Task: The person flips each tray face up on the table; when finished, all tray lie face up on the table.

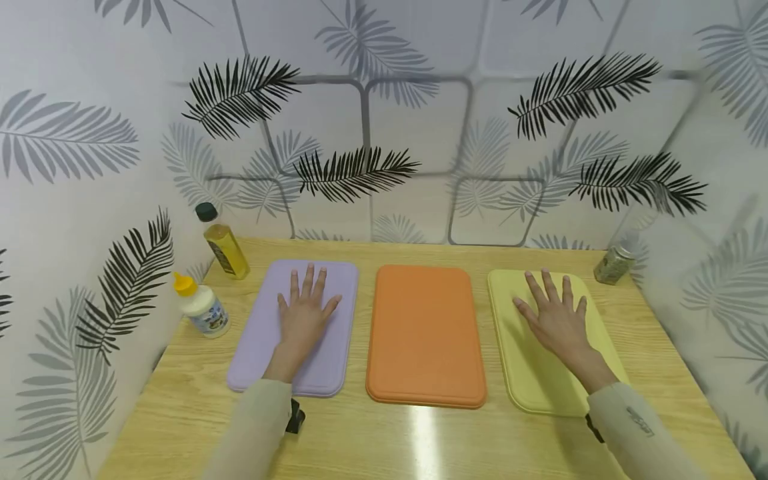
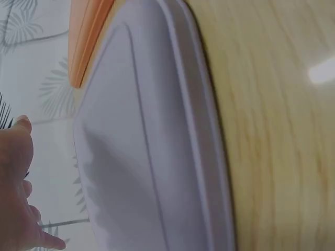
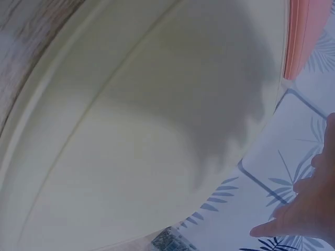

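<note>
On the wooden table [image 1: 354, 443], the purple board [image 1: 333, 343] lies centre-left, the orange board [image 1: 426, 337] mid-frame and the yellow board [image 1: 521, 363] centre-right, spaced apart, seemingly for easy reach. Over the outer two, the left hand [image 1: 302, 318] and right hand [image 1: 559, 325] spread their fingers apart, gripping nothing. The oil bottle [image 1: 225, 248] and yellow-capped bottle [image 1: 205, 309] stand at left, the jar [image 1: 615, 263] at right, probably out of the hands' way. The head view suggests flat contact; the wrist views show both hands raised, casting shadows.
</note>
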